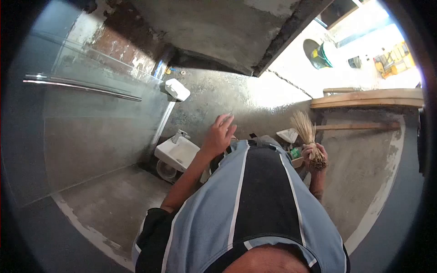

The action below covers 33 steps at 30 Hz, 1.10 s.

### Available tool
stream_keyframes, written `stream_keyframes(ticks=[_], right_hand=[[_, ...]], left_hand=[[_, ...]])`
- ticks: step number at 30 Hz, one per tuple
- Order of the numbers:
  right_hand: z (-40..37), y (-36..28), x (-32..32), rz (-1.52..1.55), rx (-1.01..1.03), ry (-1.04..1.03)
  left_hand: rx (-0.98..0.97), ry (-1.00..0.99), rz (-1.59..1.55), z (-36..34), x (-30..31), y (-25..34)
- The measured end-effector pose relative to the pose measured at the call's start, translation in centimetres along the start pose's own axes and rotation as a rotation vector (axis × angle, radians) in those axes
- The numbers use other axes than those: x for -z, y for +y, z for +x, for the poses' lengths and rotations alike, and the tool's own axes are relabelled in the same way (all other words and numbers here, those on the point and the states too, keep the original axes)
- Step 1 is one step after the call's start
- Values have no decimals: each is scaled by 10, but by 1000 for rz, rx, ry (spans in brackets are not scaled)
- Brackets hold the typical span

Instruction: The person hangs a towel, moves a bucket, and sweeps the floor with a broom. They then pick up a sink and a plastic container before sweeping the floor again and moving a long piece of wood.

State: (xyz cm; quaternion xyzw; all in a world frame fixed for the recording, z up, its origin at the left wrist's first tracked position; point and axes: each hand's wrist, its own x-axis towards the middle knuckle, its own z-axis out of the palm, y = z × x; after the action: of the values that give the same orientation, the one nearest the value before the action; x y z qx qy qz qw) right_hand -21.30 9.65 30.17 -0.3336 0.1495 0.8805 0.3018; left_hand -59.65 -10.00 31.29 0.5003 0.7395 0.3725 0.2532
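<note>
My right hand (pixel 321 152) is closed around a straw hand broom (pixel 306 129), a bound bundle of thin dry stalks. Its wispy end fans upward in the view, and the thick cut end faces down toward me. My left hand (pixel 220 133) is held out over the floor in front of my body, with the fingers slightly bent and apart; nothing shows in it. Nearest to that arm is a small white washbasin (pixel 179 151) with a tap (pixel 180 135). Beside my right hand are a white item (pixel 287 135) and a green item (pixel 296 152), both partly hidden.
A glass panel (pixel 100 109) with a metal bar handle (pixel 82 87) stands at left. A white plastic container (pixel 177 89) sits by its edge. The concrete floor (pixel 205 95) looks wet. A wooden door frame (pixel 368 98), a green bucket (pixel 322 55) and yellow objects (pixel 393 60) are at right.
</note>
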Motion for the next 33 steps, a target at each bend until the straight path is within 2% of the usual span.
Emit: stream_keyframes(ticks=[3,10,13,15,18,20,21,23,26,31,33], right_hand=[[-21,-1,2,96,61,51],[-51,3,27,85,235,96],[-59,8,33,171,250,105],[-61,8,37,229,260,98],[-62,8,54,-158,428,73],[-61,4,64,-193,475,91],[-63,5,63,-67,426,65],[-69,3,56,190,344,181],[-66,-18,96,211,358,99],[-86,-38,106,352,420,86],[-96,-52,125,379,418,9]], left_hand=[[24,3,47,23,4,-4],[-56,-24,129,55,11,-17],[-3,-25,144,56,15,-25],[53,-96,215,57,14,-25],[66,-174,236,63,-2,-42],[84,-233,251,71,-9,-27],[106,-261,237,71,-7,-13],[65,-306,236,68,-15,-7],[30,-283,280,68,-29,-13],[10,-297,381,62,-30,-13],[28,-274,392,60,-37,-17]])
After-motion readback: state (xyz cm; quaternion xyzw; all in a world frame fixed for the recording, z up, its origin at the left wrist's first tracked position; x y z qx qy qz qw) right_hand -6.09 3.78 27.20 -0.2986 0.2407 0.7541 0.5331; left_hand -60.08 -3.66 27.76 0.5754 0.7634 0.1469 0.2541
